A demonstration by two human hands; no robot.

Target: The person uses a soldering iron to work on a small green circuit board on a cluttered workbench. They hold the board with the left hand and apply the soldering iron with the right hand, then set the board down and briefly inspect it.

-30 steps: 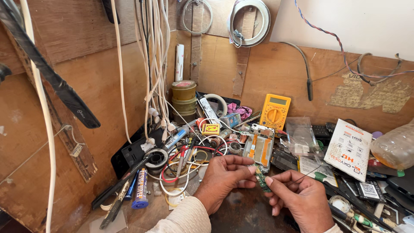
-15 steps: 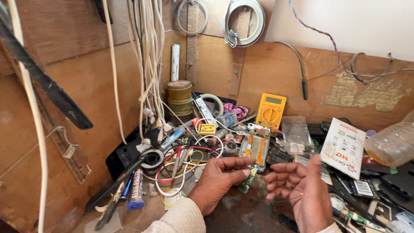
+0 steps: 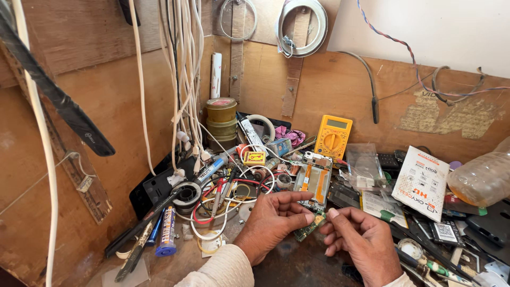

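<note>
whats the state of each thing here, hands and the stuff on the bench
left hand: pinching the small green circuit board
right hand: fingertips on the board's other end
small green circuit board: held above the bench, tilted
opened phone: lying flat, insides exposed
yellow multimeter: propped against the wall, no leads visible
tape rolls: stacked upright
plastic bottle: on its side, partly filled with amber liquid
</note>
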